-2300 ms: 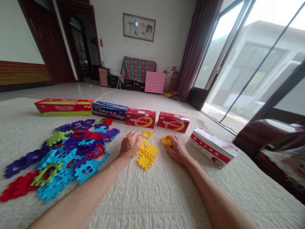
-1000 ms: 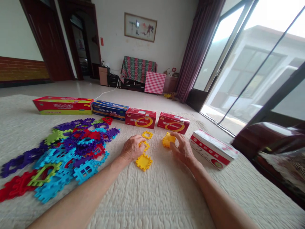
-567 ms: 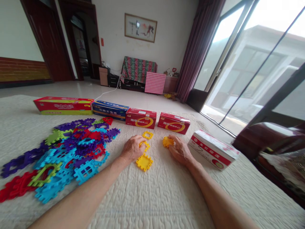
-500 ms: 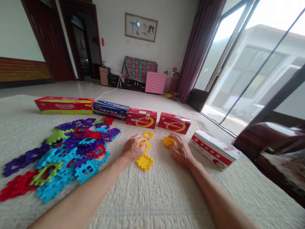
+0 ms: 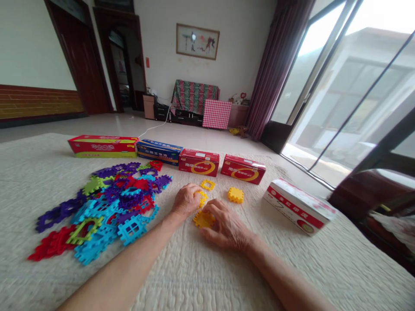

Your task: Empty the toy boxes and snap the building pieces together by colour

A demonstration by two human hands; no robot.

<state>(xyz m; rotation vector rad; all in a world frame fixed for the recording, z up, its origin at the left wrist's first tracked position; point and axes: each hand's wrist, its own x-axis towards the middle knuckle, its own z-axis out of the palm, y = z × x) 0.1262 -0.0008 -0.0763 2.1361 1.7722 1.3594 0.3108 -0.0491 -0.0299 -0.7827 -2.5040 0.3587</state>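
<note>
My left hand [image 5: 186, 201] rests curled on the quilt, its fingers closed on a yellow frame piece [image 5: 203, 198]. My right hand [image 5: 223, 225] lies just right of it, fingers bent over a flat solid yellow piece [image 5: 202, 219] and touching its top. A stack of yellow pieces [image 5: 235, 195] sits free on the quilt beyond my right hand. Another yellow open-frame piece [image 5: 208, 185] lies farther back, near the red boxes.
A heap of purple, blue, red and green interlocking pieces [image 5: 106, 203] spreads to the left. Boxes line the far edge: a long red one [image 5: 103, 146], a blue one [image 5: 158, 151], two red ones [image 5: 198, 162] [image 5: 243, 169]. A white-and-red box [image 5: 298, 206] lies at right.
My right hand let go of the yellow stack and moved left and nearer, onto the flat yellow piece. My left hand stayed put. The camera shifted slightly.
</note>
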